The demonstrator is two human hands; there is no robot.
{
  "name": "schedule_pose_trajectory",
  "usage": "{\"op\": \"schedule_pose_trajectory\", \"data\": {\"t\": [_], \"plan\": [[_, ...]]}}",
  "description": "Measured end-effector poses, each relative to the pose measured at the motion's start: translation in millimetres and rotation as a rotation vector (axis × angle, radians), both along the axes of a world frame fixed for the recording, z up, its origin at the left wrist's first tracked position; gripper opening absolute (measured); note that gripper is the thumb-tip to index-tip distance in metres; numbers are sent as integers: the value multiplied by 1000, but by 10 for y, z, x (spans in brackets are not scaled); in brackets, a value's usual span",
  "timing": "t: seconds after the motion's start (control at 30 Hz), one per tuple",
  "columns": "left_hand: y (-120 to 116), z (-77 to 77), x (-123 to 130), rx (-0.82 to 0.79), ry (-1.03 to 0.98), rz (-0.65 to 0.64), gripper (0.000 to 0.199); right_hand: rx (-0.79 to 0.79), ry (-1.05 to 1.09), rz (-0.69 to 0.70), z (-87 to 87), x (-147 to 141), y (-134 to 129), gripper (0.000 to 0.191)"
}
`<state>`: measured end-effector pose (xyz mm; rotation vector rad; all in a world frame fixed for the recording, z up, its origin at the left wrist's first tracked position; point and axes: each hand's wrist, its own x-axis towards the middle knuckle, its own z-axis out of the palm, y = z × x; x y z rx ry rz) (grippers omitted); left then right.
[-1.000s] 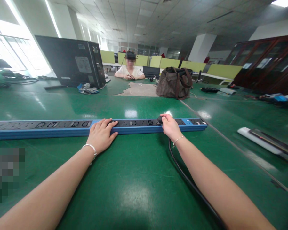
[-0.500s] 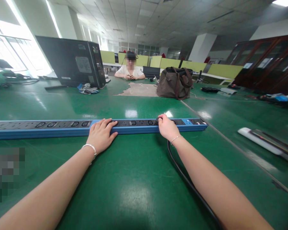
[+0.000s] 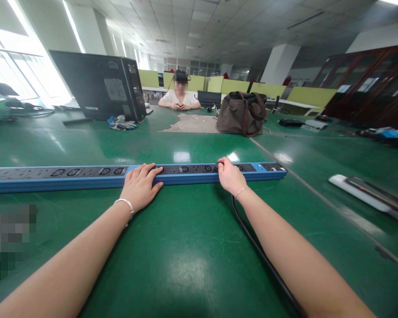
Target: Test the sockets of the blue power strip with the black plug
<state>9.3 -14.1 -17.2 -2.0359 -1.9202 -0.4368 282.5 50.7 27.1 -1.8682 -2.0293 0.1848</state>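
Observation:
A long blue power strip (image 3: 189,179) with black sockets along its top lies across the green table. My left hand (image 3: 141,185) rests on it near the middle, fingers spread over the top and thumb against the front side; it is open. Further right, my right hand (image 3: 231,176) is closed around a black plug (image 3: 216,167) at one of the sockets. Most of the plug is hidden by my fingers, so how deep it sits cannot be seen. From under that hand a thick black cable (image 3: 252,240) runs down toward the bottom edge, beside my right forearm.
Beyond the strip stand a black computer case (image 3: 96,86), work gloves (image 3: 122,123) and a brown bag (image 3: 241,114). A person (image 3: 180,95) sits across the table. At right lies a white and dark long object (image 3: 361,192). A seam (image 3: 305,182) crosses the green table (image 3: 172,229).
Hardly anything differs. Both hands keep their places on the strip and the plug; the right wrist has shifted very slightly left.

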Motion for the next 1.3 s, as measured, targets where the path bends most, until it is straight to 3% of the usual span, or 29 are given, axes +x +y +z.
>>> {"op": "schedule_pose_trajectory", "data": {"t": [0.23,0.67,0.87,1.3], "plan": [[-1,-6,-5,-6,13,-1,48,-1,-29,-16,-25,-23,-63,39],[-5,2,-7,-5,8,-2,48,-51,-22,77,60,47,84,37],[1,-12,-14,0,6,-5,48,-4,-65,2,10,-9,-1,40],[-4,1,-2,-7,-12,-9,49,-1,-26,29,31,18,-1,39]]}}
